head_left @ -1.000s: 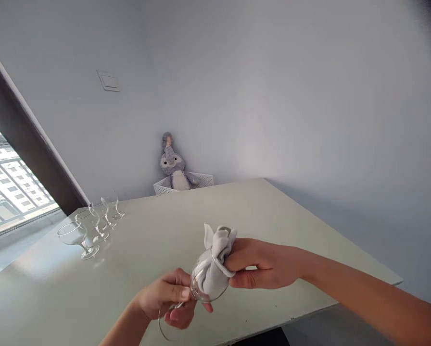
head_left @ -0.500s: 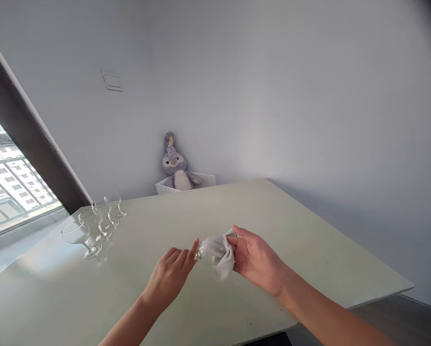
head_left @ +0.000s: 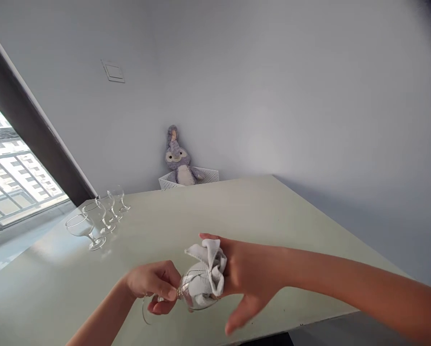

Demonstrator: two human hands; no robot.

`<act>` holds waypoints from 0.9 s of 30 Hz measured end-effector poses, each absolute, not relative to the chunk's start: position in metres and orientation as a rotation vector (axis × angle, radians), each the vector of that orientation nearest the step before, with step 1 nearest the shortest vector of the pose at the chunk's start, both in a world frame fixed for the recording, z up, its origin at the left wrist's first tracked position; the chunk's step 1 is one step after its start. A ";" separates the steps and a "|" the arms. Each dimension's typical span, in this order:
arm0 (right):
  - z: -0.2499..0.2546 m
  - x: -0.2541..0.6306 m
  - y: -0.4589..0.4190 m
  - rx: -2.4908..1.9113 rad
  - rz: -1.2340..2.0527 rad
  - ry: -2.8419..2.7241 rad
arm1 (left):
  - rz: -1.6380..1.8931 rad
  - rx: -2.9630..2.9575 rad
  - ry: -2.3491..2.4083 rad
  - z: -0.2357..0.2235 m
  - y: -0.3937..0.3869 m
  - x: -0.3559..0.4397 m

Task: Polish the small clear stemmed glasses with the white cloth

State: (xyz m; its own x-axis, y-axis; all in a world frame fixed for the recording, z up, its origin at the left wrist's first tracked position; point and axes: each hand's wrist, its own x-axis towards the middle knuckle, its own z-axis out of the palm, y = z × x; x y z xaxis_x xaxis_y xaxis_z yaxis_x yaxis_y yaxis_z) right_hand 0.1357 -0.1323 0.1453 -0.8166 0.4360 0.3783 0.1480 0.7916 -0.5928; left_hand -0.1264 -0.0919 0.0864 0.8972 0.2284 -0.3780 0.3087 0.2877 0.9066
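My left hand (head_left: 158, 286) is closed around the stem of a stemmed glass (head_left: 187, 294), which lies tilted on its side above the table, its foot showing below my fingers. A light grey cloth (head_left: 212, 271) is stuffed into the bowl and bunches out over the rim. My right hand (head_left: 246, 274) is turned with its back up, pressed to the cloth at the glass's mouth. Its thumb sticks out apart, pointing down, and one fingertip shows above the cloth. The other fingers are hidden by the cloth and the glass.
Several clear stemmed glasses (head_left: 102, 221) stand upright in a row at the left of the pale table (head_left: 215, 211). Behind its far edge a plush toy (head_left: 181, 161) sits in a white perforated basket (head_left: 211, 175). A window (head_left: 17, 163) is at the left.
My right hand has rotated from palm up to back up, turning with the cloth. Both hands and the glass have come nearer. My left hand now grips the stem, with the foot in sight.
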 end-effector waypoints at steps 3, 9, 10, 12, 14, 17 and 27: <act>0.146 0.134 -0.118 -0.267 0.444 -2.756 | -0.033 1.159 0.443 0.074 -0.087 -0.134; 0.151 0.155 -0.096 -0.670 0.569 -2.489 | 0.366 1.164 0.523 0.056 -0.089 -0.130; 0.148 0.158 -0.095 -0.822 0.618 -2.310 | 0.449 1.187 0.580 0.056 -0.091 -0.126; 0.142 0.158 -0.095 -1.012 0.651 -1.941 | 0.582 1.206 0.703 0.056 -0.095 -0.116; 0.134 0.151 -0.098 -1.005 0.593 -1.823 | 0.644 1.195 0.795 0.057 -0.100 -0.105; 0.125 0.133 -0.102 -0.766 0.412 -2.184 | 0.651 1.190 0.850 0.058 -0.104 -0.093; 0.135 0.128 -0.070 -0.781 0.798 -2.597 | 0.444 1.742 1.114 0.101 -0.121 -0.075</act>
